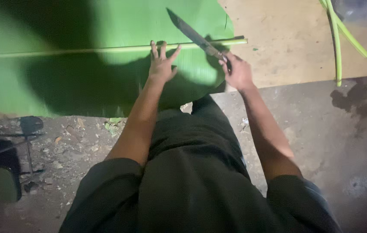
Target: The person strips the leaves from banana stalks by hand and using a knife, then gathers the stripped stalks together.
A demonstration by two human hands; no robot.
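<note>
A large green banana leaf (88, 26) lies flat on a wooden board (287, 39), its pale midrib (84, 50) running left to right. My left hand (162, 64) presses flat on the leaf with fingers spread, fingertips at the midrib. My right hand (236, 72) grips the handle of a long dark knife (192, 32). The blade angles up and left over the leaf, crossing the midrib near its right end.
Stripped green midribs (338, 39) lie at the board's right end. Below the board is dirt ground (330, 129) with pebbles and leaf scraps (113, 125). A dark metal stand (28, 129) sits at the left. My dark-clothed body fills the bottom.
</note>
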